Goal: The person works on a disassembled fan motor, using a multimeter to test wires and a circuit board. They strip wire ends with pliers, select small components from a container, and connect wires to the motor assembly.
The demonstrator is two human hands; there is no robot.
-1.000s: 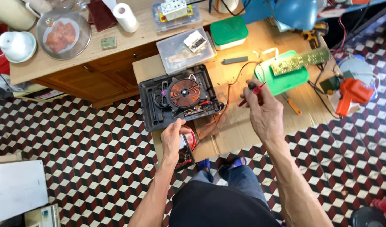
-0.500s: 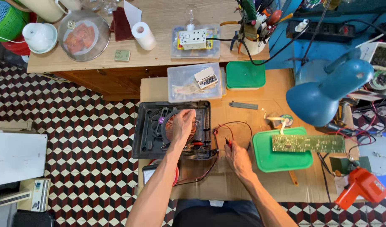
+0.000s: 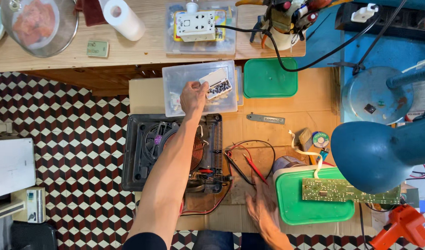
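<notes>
Reaching up the middle of the frame, the left hand point(image 3: 192, 97) has its fingers curled into a clear plastic box point(image 3: 175, 81), pinching a small white part with a dark patterned face point(image 3: 215, 83). Its forearm crosses an opened induction cooker point(image 3: 147, 153) with a copper coil. Lower, right of centre, the right hand point(image 3: 263, 210) lies flat and open on the cardboard, holding nothing, just below red and black probe leads point(image 3: 249, 166) and beside a green lid point(image 3: 309, 210) bearing a circuit board point(image 3: 346, 190)

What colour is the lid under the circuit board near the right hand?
Green; the lid under the circuit board, beside the right hand, shows in the head view.
</notes>
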